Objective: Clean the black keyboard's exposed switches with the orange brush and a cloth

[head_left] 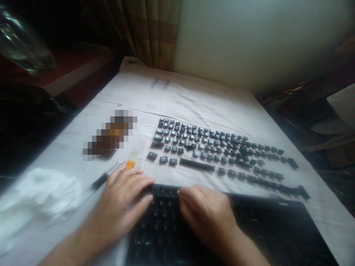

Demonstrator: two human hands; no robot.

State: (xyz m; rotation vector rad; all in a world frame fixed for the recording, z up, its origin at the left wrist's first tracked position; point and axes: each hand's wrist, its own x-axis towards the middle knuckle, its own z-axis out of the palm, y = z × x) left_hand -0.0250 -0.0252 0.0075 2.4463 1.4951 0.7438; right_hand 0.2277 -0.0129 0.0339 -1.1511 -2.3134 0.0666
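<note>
1 black keyboard [266, 225] lies before us on pale cloth [199, 98]; our left hand [122, 201] rests at its corner, thumb and fingers apart, while our right hand [206, 207] curls (its grip we cannot tell). Beyond lie over 50 keycaps [204, 140].

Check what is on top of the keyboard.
The left hand is at the far-left corner of the keyboard, and the curled right hand lies over its far edge. Small raised parts show between them. Whatever is beneath or inside the right hand is covered.
</note>
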